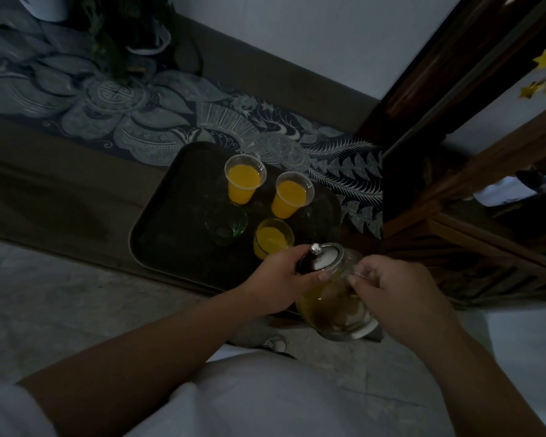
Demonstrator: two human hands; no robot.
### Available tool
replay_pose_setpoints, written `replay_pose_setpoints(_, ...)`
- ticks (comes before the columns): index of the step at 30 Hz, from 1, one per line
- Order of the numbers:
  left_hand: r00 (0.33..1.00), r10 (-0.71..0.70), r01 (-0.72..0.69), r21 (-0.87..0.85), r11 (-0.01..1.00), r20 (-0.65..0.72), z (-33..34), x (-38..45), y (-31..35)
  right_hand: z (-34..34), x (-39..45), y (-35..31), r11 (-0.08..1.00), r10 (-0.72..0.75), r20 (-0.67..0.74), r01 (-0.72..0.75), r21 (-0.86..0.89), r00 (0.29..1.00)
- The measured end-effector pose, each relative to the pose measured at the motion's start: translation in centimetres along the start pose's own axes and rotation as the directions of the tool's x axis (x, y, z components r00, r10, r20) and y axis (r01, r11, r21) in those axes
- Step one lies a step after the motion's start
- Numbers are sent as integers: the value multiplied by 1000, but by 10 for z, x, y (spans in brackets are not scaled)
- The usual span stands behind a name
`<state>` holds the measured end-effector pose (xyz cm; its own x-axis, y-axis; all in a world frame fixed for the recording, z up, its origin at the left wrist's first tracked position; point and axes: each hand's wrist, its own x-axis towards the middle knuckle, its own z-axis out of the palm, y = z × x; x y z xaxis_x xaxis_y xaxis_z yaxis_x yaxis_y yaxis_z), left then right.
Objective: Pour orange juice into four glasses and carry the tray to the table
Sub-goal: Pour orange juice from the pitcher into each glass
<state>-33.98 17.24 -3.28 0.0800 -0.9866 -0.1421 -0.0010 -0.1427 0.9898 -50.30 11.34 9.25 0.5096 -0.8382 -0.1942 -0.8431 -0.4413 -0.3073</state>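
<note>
The person wears a plain white short-sleeved shirt (249, 402), its cloth filling the bottom of the view, with the edge of one sleeve (10, 411) showing at the lower left corner. Both forearms are bare from the sleeve down, and there is no watch, bracelet or band at either wrist. The left hand (281, 279) and the right hand (401, 294) are bare too, with no gloves or rings that can be made out in the dim light, and short fingernails.
</note>
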Motion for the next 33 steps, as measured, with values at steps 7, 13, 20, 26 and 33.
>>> replay_pose_setpoints(7, 999, 37, -39, 98, 994, 19, -4, -2, 1, 21, -14, 12, 991, 56, -23, -53, 125, 998)
replay_pose_setpoints(13, 995, 104, -100, 288, 953, 0, -5, -2, -1, 38, -28, 20, 974, 55, 8, -55, 219, 998)
replay_pose_setpoints(20, 985, 173, -145, 520, 842, -5, -1, -10, 4, 47, -37, 30, 964, 16, 32, -24, 264, 999)
replay_pose_setpoints(26, 987, 153, -94, 601, 794, -48, 0, -25, 20, 44, -43, 31, 950, -43, 49, 26, 310, 998)
replay_pose_setpoints(33, 988, 149, -92, 645, 758, -34, -18, -40, 33, 45, -46, 13, 924, -104, 50, 78, 375, 993)
